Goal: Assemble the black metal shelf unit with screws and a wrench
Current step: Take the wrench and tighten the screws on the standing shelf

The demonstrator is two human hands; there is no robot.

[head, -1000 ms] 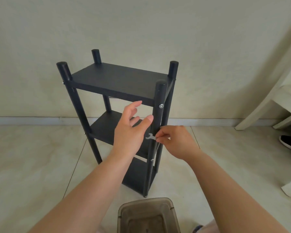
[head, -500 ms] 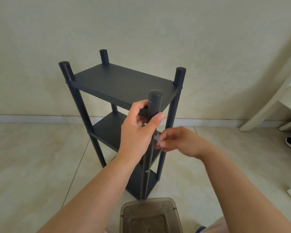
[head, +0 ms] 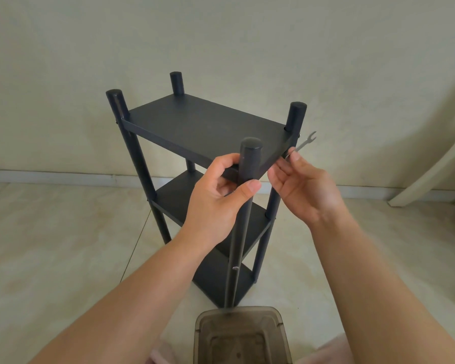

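Head view is filled at its middle by a black shelf unit with three boards, which is stood upright on a pale tiled floor a little way out from a cream wall. Four round posts are seen rising above the top board. The nearest post is gripped just under its cap by the left hand, with the thumb laid across the near face and the fingers curled round the far side. A small silver wrench is pinched between the thumb and fingertips of the right hand, just beside the right edge of the top board; its open forked end is pointed up and to the right, near the far right post. A screw head is visible low on the nearest post. A brown translucent plastic container is placed on the floor at the near edge, below the unit. Part of a white chair is seen at the right.
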